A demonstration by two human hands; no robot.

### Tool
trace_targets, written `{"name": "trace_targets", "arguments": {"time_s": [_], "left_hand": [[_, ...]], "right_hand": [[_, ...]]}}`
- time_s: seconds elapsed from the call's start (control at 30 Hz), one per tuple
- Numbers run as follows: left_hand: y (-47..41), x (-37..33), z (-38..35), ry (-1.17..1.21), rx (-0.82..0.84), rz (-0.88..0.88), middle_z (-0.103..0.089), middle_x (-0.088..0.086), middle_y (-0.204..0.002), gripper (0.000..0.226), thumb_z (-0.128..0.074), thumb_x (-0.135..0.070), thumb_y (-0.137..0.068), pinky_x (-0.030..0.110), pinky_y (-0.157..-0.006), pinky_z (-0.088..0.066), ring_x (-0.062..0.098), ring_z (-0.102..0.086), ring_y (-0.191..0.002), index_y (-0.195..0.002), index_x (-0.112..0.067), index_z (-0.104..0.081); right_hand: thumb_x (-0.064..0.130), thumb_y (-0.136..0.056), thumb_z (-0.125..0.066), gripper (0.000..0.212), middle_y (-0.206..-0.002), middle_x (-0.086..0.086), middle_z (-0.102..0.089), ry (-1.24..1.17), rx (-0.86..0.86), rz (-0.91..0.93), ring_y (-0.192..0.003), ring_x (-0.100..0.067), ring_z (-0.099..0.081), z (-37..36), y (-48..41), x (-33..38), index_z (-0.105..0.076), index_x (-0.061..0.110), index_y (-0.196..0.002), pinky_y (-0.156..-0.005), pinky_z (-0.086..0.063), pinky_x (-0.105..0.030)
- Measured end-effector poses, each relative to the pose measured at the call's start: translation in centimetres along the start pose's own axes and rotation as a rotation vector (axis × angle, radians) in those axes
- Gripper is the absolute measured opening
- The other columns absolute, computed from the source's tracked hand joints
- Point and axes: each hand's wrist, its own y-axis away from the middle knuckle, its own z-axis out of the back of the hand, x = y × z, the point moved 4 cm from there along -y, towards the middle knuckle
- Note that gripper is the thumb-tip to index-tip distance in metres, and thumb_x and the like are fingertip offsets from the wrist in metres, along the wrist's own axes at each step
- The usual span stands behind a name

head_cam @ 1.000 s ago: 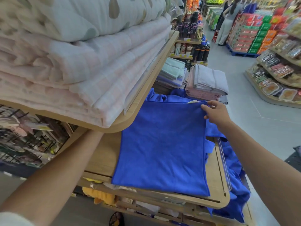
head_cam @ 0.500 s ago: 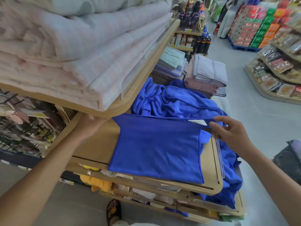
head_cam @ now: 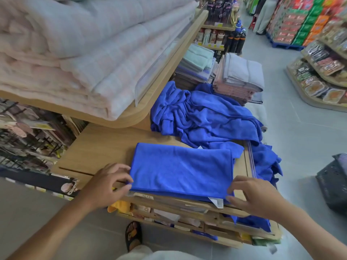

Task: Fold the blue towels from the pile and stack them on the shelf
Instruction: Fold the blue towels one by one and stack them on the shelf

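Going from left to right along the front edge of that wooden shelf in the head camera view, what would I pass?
The left hand → the folded blue towel → the right hand → the dark basket on the floor.

Print on the label of the folded towel is illegible; the dark basket is cropped by the right frame edge.

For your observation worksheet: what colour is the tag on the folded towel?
White; the tag shows best in the head view.
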Motion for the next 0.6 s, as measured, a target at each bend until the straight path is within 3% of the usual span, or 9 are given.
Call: {"name": "trace_targets", "arguments": {"time_s": [0.07, 0.13, 0.23, 0.3, 0.4, 0.47, 0.6], "left_hand": [[-1.3, -2.2, 0.3, -0.058, -0.188, -0.036, -0.052, -0.022, -0.112, 0.022, -0.05, -0.048, -0.09, 0.032, -0.091, -0.046, 0.007, -0.052, -0.111, -0.097, -0.038, -0.069], [-3.5, -5.1, -0.7, -0.015, -0.293, -0.08, -0.057, -0.014, -0.112, 0.028, -0.046, -0.037, -0.095, 0.033, -0.092, -0.048, 0.014, -0.056, -0.11, -0.106, -0.029, -0.07], [-7.5, -8.3, -4.0, -0.057, -0.24, -0.036, -0.054, 0.003, -0.142, 0.042, -0.045, -0.035, -0.101, 0.039, -0.114, -0.037, 0.025, -0.046, -0.138, -0.136, -0.016, -0.06], [-8.9, -8.7, -6.4, -0.17, -0.123, 0.043, -0.032, 0.007, -0.163, 0.058, -0.042, -0.043, -0.103, 0.04, -0.124, -0.022, 0.025, -0.022, -0.154, -0.154, -0.014, -0.038], [-8.5, -7.5, -8.2, -0.275, -0.049, 0.04, -0.013, 0.005, -0.17, 0.071, -0.037, -0.052, -0.102, 0.042, -0.127, -0.014, 0.023, -0.007, -0.157, -0.161, -0.015, -0.021], [-7.6, -6.4, -7.9, -0.282, -0.063, 0.01, -0.019, 0.006, -0.168, 0.073, -0.037, -0.053, -0.1, 0.042, -0.127, -0.015, 0.023, -0.014, -0.156, -0.16, -0.014, -0.026], [-5.9, -3.6, -6.6, -0.365, -0.079, -0.033, -0.031, 0.004, -0.164, 0.073, -0.031, -0.056, -0.096, 0.04, -0.125, -0.017, 0.022, -0.026, -0.153, -0.156, -0.015, -0.037]], "right_hand": [[0.064, -0.092, -0.043, 0.034, -0.092, 0.031, -0.058, -0.05, -0.108, -0.005, -0.07, 0.009, -0.054, 0.6, -1.3, 1.2, -0.07, 0.043, -0.097, -0.056, -0.038, -0.014], [0.047, -0.096, -0.057, 0.018, -0.095, 0.025, -0.06, -0.111, -0.235, 0.038, -0.08, 0.001, -0.059, 0.3, -3.5, 2.7, -0.072, 0.039, -0.102, -0.06, -0.044, -0.02], [0.023, -0.094, -0.07, 0.023, -0.114, 0.013, -0.065, -0.193, -0.329, 0.1, -0.103, -0.013, -0.062, -1.3, -7.0, 5.4, -0.072, 0.028, -0.116, -0.077, -0.054, -0.03], [0.015, -0.09, -0.075, 0.03, -0.121, 0.003, -0.067, -0.159, -0.392, 0.106, -0.11, -0.023, -0.065, -2.5, -8.5, 6.6, -0.072, 0.019, -0.119, -0.087, -0.055, -0.037], [0.021, -0.086, -0.075, 0.04, -0.133, -0.002, -0.066, -0.06, -0.401, 0.018, -0.123, -0.029, -0.063, -4.4, -9.0, 7.7, -0.07, 0.017, -0.126, -0.101, -0.05, -0.045], [0.032, -0.091, -0.065, 0.042, -0.14, -0.001, -0.063, -0.007, -0.393, -0.035, -0.132, -0.027, -0.058, -5.8, -8.3, 8.7, -0.068, 0.019, -0.131, -0.113, -0.04, -0.045], [0.045, -0.1, -0.044, 0.052, -0.151, 0.001, -0.055, 0.03, -0.322, -0.042, -0.142, -0.024, -0.049, -8.0, -7.3, 12.1, -0.059, 0.021, -0.143, -0.119, -0.025, -0.043]]}}
